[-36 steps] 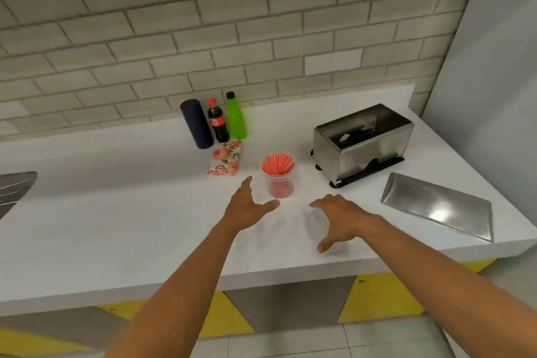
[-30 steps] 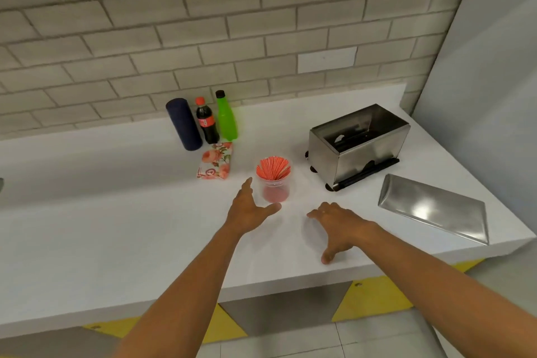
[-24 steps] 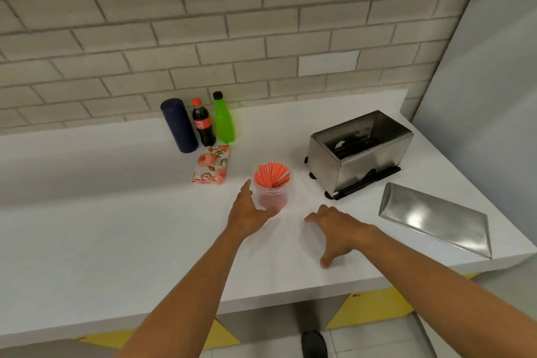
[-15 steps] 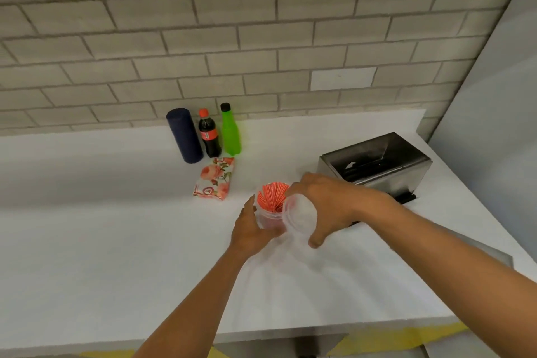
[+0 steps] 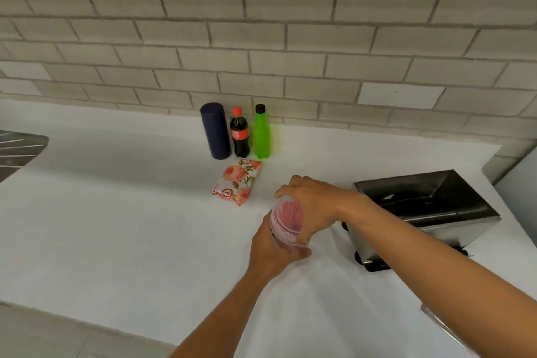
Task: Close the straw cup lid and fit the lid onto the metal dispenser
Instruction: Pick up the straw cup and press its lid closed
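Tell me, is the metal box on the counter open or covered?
Open. The metal dispenser shows its dark inside from above, with nothing over it. Its flat metal lid lies apart at the counter's near right corner.

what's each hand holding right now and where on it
The left hand grips the straw cup around its side. The right hand holds the clear lid by its rim, over the cup's mouth.

Navy tumbler (image 5: 215,135) — green bottle (image 5: 261,135) — rose-patterned packet (image 5: 237,185).
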Action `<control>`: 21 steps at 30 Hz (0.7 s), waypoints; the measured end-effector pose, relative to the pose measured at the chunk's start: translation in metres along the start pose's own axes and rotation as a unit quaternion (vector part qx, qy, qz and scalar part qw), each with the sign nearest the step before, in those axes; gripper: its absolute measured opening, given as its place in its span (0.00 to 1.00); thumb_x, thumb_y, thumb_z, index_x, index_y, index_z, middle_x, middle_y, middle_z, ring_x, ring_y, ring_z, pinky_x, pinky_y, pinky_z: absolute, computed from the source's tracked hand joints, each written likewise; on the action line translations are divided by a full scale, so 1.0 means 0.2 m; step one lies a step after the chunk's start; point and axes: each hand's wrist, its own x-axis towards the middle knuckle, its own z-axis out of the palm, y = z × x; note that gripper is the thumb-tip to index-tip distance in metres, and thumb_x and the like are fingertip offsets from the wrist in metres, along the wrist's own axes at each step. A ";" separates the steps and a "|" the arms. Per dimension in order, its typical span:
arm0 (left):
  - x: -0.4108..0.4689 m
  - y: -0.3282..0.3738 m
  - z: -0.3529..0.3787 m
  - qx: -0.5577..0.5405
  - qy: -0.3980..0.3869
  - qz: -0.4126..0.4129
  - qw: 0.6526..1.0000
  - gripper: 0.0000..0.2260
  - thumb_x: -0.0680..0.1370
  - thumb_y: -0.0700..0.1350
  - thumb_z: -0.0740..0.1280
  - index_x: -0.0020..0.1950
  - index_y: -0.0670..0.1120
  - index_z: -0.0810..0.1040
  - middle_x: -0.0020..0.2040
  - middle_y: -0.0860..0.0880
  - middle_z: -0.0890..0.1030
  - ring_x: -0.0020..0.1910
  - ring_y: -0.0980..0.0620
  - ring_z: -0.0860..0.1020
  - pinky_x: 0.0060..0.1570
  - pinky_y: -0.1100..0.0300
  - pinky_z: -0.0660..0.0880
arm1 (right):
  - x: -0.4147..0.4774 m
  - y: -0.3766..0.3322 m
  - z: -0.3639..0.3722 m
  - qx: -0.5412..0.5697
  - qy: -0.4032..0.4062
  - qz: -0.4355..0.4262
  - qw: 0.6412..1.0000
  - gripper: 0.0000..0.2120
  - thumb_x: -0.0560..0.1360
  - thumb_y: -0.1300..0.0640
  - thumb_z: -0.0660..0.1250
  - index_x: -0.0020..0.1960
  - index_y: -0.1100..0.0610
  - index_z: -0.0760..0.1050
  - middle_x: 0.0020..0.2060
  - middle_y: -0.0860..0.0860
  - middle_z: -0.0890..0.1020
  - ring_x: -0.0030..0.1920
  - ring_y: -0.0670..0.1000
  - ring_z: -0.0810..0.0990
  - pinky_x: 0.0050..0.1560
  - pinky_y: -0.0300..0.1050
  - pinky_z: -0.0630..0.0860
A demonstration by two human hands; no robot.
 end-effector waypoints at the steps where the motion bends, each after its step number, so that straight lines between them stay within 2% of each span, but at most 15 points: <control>1: 0.00 -0.01 0.01 0.001 0.006 -0.003 1.000 0.45 0.45 0.69 0.83 0.57 0.77 0.66 0.54 0.66 0.79 0.52 0.68 0.79 0.46 0.71 0.78 | 0.01 0.01 0.00 -0.001 -0.003 -0.005 1.000 0.54 0.55 0.40 0.81 0.76 0.41 0.60 0.63 0.47 0.68 0.66 0.52 0.69 0.60 0.51 0.76; 3: 0.01 -0.01 0.04 0.010 0.014 -0.011 1.000 0.45 0.44 0.69 0.83 0.57 0.76 0.66 0.53 0.67 0.79 0.51 0.70 0.78 0.43 0.74 0.76 | 0.02 0.02 0.01 0.000 -0.010 -0.013 1.000 0.54 0.55 0.40 0.82 0.76 0.41 0.60 0.63 0.47 0.68 0.66 0.52 0.69 0.60 0.50 0.76; 7: 0.03 -0.02 0.08 0.011 0.028 -0.023 0.999 0.45 0.46 0.68 0.84 0.58 0.75 0.66 0.53 0.67 0.79 0.51 0.71 0.78 0.42 0.75 0.76 | 0.03 0.03 0.01 -0.006 -0.017 -0.023 1.000 0.54 0.56 0.41 0.82 0.77 0.42 0.60 0.64 0.48 0.67 0.66 0.53 0.68 0.61 0.50 0.75; 10: 0.04 -0.04 0.09 0.014 0.034 -0.015 0.999 0.44 0.47 0.64 0.85 0.56 0.79 0.65 0.51 0.70 0.79 0.51 0.74 0.76 0.40 0.76 0.75 | 0.04 0.04 0.00 -0.011 -0.027 -0.023 0.999 0.54 0.56 0.43 0.82 0.77 0.42 0.60 0.64 0.48 0.67 0.66 0.53 0.68 0.61 0.52 0.76; 12: 0.05 -0.04 0.09 0.010 0.028 -0.013 0.999 0.44 0.48 0.60 0.86 0.57 0.76 0.67 0.51 0.68 0.79 0.51 0.74 0.76 0.40 0.76 0.75 | 0.06 0.04 0.01 -0.016 -0.034 -0.024 0.999 0.54 0.56 0.43 0.82 0.77 0.42 0.60 0.64 0.49 0.67 0.67 0.53 0.67 0.60 0.51 0.76; 17: 0.07 -0.05 0.07 -0.017 0.003 -0.005 1.000 0.43 0.48 0.57 0.86 0.56 0.71 0.69 0.53 0.64 0.79 0.52 0.64 0.80 0.47 0.69 0.79 | 0.07 0.04 0.02 -0.016 -0.042 -0.014 0.999 0.54 0.54 0.45 0.83 0.75 0.39 0.61 0.65 0.47 0.66 0.66 0.51 0.65 0.58 0.51 0.77; 21: 0.08 -0.04 0.05 -0.032 -0.019 0.016 0.999 0.44 0.48 0.56 0.86 0.58 0.69 0.69 0.56 0.61 0.80 0.54 0.58 0.80 0.51 0.66 0.79 | 0.08 0.02 0.01 -0.007 -0.050 0.006 0.999 0.55 0.53 0.45 0.84 0.74 0.38 0.61 0.64 0.46 0.66 0.66 0.51 0.65 0.57 0.51 0.77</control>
